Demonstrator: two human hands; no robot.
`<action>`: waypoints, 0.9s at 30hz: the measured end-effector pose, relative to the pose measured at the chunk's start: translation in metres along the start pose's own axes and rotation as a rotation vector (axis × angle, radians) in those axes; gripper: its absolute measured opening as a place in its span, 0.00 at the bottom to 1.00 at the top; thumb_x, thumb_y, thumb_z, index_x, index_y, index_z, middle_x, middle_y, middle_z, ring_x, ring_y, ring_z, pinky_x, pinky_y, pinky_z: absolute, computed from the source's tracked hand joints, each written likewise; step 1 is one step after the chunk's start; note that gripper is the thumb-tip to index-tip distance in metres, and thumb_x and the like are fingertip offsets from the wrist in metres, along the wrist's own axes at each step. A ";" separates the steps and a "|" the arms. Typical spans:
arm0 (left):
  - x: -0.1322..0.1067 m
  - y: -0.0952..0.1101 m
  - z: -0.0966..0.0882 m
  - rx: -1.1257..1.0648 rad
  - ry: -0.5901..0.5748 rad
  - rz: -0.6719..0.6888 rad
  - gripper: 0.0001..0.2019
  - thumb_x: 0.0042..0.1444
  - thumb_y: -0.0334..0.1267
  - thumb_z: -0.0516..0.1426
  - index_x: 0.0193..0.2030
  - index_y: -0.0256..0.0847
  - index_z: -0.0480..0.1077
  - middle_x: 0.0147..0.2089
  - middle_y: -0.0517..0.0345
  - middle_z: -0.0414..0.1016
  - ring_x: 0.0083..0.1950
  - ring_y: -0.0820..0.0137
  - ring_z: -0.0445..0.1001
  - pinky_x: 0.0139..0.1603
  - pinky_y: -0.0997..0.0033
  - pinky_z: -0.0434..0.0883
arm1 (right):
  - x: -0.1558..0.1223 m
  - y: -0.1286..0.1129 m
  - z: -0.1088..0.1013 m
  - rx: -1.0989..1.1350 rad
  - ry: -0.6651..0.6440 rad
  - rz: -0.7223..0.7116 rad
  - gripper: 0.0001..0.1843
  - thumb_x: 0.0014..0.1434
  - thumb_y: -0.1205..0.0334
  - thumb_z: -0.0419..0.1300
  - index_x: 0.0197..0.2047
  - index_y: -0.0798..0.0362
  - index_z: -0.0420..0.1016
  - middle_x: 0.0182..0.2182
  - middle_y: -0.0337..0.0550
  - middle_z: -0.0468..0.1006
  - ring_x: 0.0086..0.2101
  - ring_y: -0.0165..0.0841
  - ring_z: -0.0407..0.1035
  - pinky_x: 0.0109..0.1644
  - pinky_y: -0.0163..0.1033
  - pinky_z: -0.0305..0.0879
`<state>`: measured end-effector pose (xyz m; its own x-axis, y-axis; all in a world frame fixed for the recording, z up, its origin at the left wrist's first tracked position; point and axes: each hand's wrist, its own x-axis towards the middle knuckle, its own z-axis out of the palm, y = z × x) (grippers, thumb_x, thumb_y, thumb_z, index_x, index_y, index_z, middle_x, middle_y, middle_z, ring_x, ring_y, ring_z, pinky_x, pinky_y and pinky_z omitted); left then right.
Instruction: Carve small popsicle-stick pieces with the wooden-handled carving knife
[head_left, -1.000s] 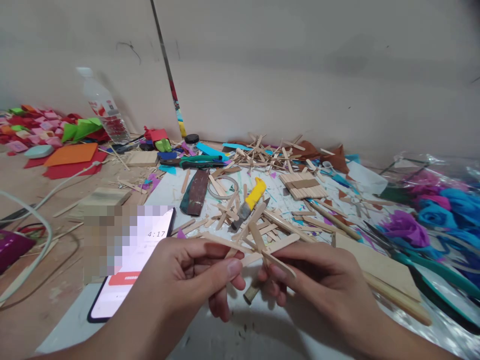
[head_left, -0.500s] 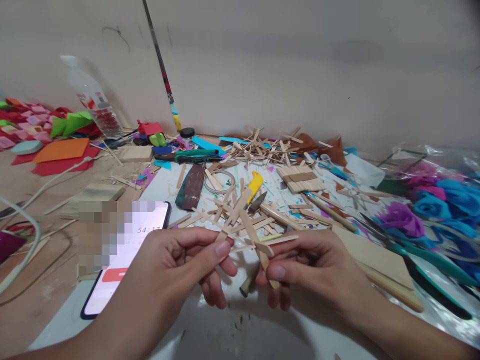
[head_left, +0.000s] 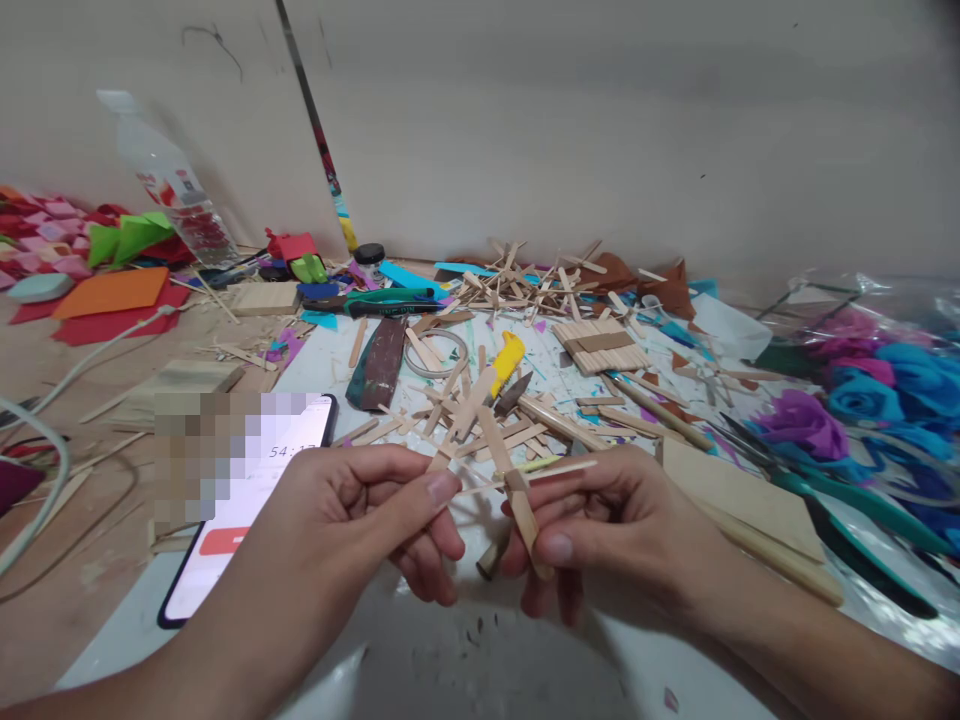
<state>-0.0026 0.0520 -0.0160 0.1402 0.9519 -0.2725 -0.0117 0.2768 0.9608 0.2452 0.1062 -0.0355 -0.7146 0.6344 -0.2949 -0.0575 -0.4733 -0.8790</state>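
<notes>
My left hand [head_left: 367,515] and my right hand [head_left: 607,520] are both closed on a small cross of glued wooden craft sticks [head_left: 501,478], held just above the white work surface [head_left: 465,650]. The left thumb and forefinger pinch the left ends of the sticks. The right thumb presses a short stick piece [head_left: 527,520] that points down between the fingers. A thin stick runs level from one hand to the other. Loose sticks [head_left: 480,410] lie scattered right behind the hands.
A phone [head_left: 247,500] with a lit screen lies at the left. Behind are a yellow-handled knife [head_left: 504,365], green pliers [head_left: 382,300], a stick raft [head_left: 600,345], a tape ring [head_left: 435,352] and a plastic bottle [head_left: 169,185]. Paper flowers [head_left: 862,400] and green scissors [head_left: 855,530] lie at the right.
Both hands have turned the stick cross: the short piece under the right thumb swung from slanting to pointing nearly straight down. The view has shifted slightly to the right.
</notes>
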 end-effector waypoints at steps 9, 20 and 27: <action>0.001 0.001 -0.001 -0.022 -0.010 0.004 0.16 0.63 0.53 0.74 0.33 0.43 0.88 0.24 0.56 0.82 0.31 0.62 0.85 0.37 0.70 0.83 | 0.001 0.001 -0.002 0.040 -0.022 -0.001 0.15 0.63 0.50 0.84 0.42 0.53 0.95 0.37 0.47 0.94 0.32 0.32 0.89 0.32 0.27 0.81; -0.002 0.001 -0.001 0.024 0.030 -0.001 0.19 0.63 0.57 0.73 0.32 0.43 0.88 0.25 0.52 0.83 0.28 0.61 0.83 0.33 0.67 0.84 | 0.000 -0.001 -0.005 0.064 -0.079 0.058 0.16 0.65 0.50 0.82 0.45 0.55 0.93 0.38 0.50 0.94 0.34 0.34 0.90 0.29 0.26 0.79; -0.001 0.003 0.000 0.060 -0.015 0.030 0.16 0.64 0.48 0.70 0.27 0.44 0.86 0.24 0.55 0.80 0.28 0.66 0.80 0.32 0.74 0.79 | -0.001 -0.002 -0.003 -0.002 -0.108 0.020 0.11 0.71 0.54 0.79 0.46 0.53 0.96 0.37 0.45 0.92 0.34 0.28 0.87 0.37 0.25 0.81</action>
<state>-0.0023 0.0521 -0.0129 0.1555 0.9575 -0.2431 0.0431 0.2393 0.9700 0.2486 0.1083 -0.0347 -0.7864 0.5555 -0.2702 -0.0411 -0.4835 -0.8744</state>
